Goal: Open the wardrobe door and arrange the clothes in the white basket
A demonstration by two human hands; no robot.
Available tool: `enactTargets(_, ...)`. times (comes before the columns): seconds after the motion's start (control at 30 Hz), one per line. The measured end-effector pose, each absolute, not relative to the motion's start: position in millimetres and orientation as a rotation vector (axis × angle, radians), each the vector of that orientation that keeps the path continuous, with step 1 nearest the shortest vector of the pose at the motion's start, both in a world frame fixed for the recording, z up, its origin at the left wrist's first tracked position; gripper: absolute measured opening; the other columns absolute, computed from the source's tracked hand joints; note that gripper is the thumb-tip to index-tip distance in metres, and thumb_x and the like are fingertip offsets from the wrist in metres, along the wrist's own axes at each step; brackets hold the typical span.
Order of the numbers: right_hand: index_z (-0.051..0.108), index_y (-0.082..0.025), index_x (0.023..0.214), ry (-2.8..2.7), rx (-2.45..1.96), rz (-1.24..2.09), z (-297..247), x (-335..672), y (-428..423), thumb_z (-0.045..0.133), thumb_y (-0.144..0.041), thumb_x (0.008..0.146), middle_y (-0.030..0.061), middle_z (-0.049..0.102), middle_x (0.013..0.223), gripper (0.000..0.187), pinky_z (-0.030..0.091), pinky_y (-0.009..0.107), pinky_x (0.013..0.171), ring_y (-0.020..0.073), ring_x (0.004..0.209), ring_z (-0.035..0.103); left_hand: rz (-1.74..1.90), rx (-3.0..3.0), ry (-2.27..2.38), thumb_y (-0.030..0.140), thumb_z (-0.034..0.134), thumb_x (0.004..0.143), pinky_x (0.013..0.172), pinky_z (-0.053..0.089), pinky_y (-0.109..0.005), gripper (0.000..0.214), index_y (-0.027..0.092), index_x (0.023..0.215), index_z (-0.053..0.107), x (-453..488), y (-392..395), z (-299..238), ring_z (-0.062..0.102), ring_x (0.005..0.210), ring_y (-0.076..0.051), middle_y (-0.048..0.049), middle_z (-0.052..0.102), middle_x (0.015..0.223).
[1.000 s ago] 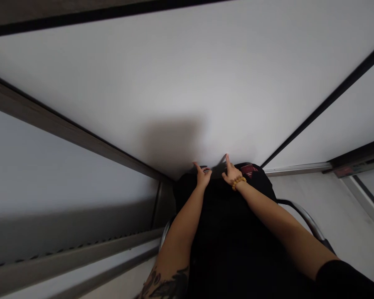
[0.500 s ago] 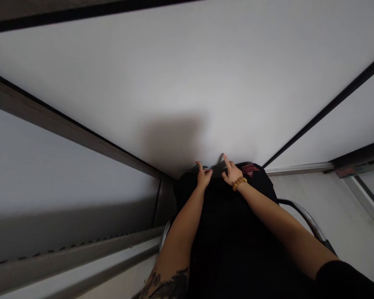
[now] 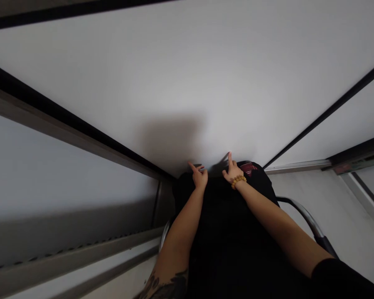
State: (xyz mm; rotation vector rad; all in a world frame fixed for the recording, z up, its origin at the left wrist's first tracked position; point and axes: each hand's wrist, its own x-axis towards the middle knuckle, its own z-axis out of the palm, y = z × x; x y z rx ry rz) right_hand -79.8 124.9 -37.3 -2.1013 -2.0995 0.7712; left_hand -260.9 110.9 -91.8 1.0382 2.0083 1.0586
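Note:
A large white panel with dark edges stands in front of my lap. My left hand is low at the panel's left part, one finger stretched up and left to its surface and another pointing right. Nothing shows in its grasp. My right hand, wearing a yellow bead bracelet, has its index finger extended, the tip at the white surface. Its other fingers are partly bent and hold nothing visible. Below both hands lies my black-clothed lap.
A brown post with a black strip runs along the left side of the panel, beside a pale wall. To the right are a metal floor track and pale floor. A chair armrest curves beside my right arm.
The black strip at the panel's left edge shows wider beside the brown post. My left finger has swung left, and my right fingertip has shifted slightly right.

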Motion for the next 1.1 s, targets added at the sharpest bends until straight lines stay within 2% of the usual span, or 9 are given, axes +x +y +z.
enactTargets(0.17,-0.014,-0.025,0.171,-2.084,-2.079,0.699,-38.4,-79.9,121.3,0.052,-0.037,0.098,0.0176,0.051,0.154,0.099,0.059,0.040,0.089,0.0291,0.113,0.071,0.925,1.164,1.954,0.010,0.069,0.086,0.089,0.055,-0.027,0.106,0.025,0.172,0.010,-257.3,109.1,-89.5,0.074,0.083,-0.014,-0.0004,0.080,0.105)
enactTargets(0.37,-0.003,-0.032,0.173,-2.331,-1.889,0.679,-37.6,-86.1,122.2,0.053,-0.033,0.097,0.0119,0.054,0.149,0.094,0.058,0.035,0.089,0.0261,0.115,0.069,0.778,1.339,1.941,0.013,0.068,0.089,0.089,0.054,-0.028,0.100,0.024,0.172,0.014,-255.8,105.7,-87.0,0.073,0.086,-0.015,-0.0006,0.080,0.107)
enactTargets(0.57,-0.005,-0.037,0.172,-2.160,-2.075,0.728,-34.3,-80.2,126.7,0.052,-0.037,0.098,0.0122,0.051,0.151,0.094,0.058,0.039,0.091,0.0278,0.117,0.069,0.995,1.217,2.007,0.008,0.067,0.084,0.088,0.057,-0.028,0.110,0.022,0.172,0.004,-255.3,109.8,-94.0,0.073,0.082,-0.015,-0.0039,0.078,0.114)
enactTargets(0.67,-0.003,-0.037,0.172,-2.092,-2.099,0.743,-34.3,-78.7,125.6,0.052,-0.038,0.097,0.0133,0.046,0.156,0.093,0.058,0.042,0.092,0.0301,0.122,0.066,1.134,1.051,2.094,0.007,0.066,0.082,0.096,0.059,-0.031,0.114,0.020,0.172,-0.003,-259.1,114.3,-96.4,0.076,0.097,-0.017,-0.0092,0.074,0.125)
enactTargets(0.73,0.002,-0.036,0.173,-2.044,-2.114,0.693,-36.3,-78.4,124.8,0.055,-0.037,0.095,0.0158,0.037,0.163,0.094,0.056,0.044,0.098,0.0332,0.134,0.059,1.176,1.017,2.139,0.008,0.068,0.081,0.111,0.054,-0.038,0.116,0.019,0.172,-0.003,-263.4,115.6,-95.8,0.069,0.126,-0.023,-0.0168,0.062,0.147)
enactTargets(0.8,0.010,-0.034,0.172,-1.994,-2.140,0.615,-39.3,-77.0,124.2,0.061,-0.037,0.092,0.0186,0.023,0.171,0.095,0.052,0.048,0.106,0.0377,0.143,0.049,1.219,1.024,2.192,0.010,0.071,0.079,0.126,0.039,-0.046,0.116,0.017,0.172,0.000,-267.5,115.5,-93.6,0.042,0.155,-0.031,-0.0223,0.037,0.168)
enactTargets(0.9,0.016,-0.030,0.172,-1.974,-2.130,0.490,-42.4,-72.4,123.7,0.066,-0.038,0.088,0.0211,0.006,0.175,0.098,0.043,0.058,0.114,0.0454,0.151,0.037,1.235,1.160,2.217,0.011,0.075,0.075,0.135,0.018,-0.052,0.117,0.014,0.171,0.008,-270.7,114.9,-89.7,0.009,0.166,-0.035,-0.0230,0.012,0.178)
enactTargets(1.0,0.021,-0.022,0.171,-2.020,-1.976,0.275,-39.1,-68.6,123.2,0.062,-0.038,0.088,0.0216,0.002,0.177,0.094,0.034,0.066,0.119,0.0476,0.159,0.018,1.161,1.308,2.158,0.011,0.076,0.073,0.135,0.017,-0.051,0.117,0.015,0.171,0.012,-270.3,114.9,-86.4,0.007,0.166,-0.035,-0.0231,0.007,0.178)
enactTargets(1.1,0.029,-0.024,0.169,-2.088,-1.819,0.133,-31.1,-70.6,123.2,0.057,-0.041,0.088,0.0178,0.010,0.177,0.087,0.027,0.071,0.121,0.0463,0.163,0.005,1.108,1.340,2.134,0.011,0.077,0.072,0.133,0.021,-0.050,0.117,0.017,0.171,0.016,-269.4,112.6,-82.9,0.010,0.166,-0.035,-0.0219,0.006,0.178)
